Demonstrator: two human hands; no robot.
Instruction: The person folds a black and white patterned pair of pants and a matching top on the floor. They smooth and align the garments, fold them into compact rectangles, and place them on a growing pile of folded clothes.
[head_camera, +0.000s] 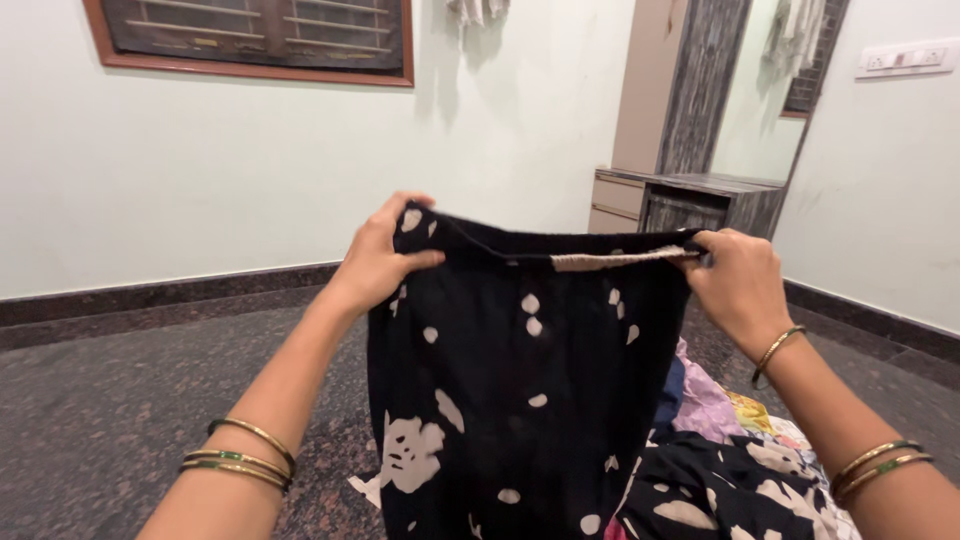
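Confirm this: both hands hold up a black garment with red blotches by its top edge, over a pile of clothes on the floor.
Not quite. The head view shows the black garment has white blotches, not red. The left hand and right hand do hold its top edge, above the pile of clothes.

Garment (520, 370): black, white blotches and spots; beige waistband strip (615, 260). Bangles (245, 455): gold, green accents. Clothes pile (720, 420): lilac, yellow, navy. Floor (120, 400): dark speckled granite.

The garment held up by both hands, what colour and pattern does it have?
The garment is black with scattered white blotches, seen best in the head view.
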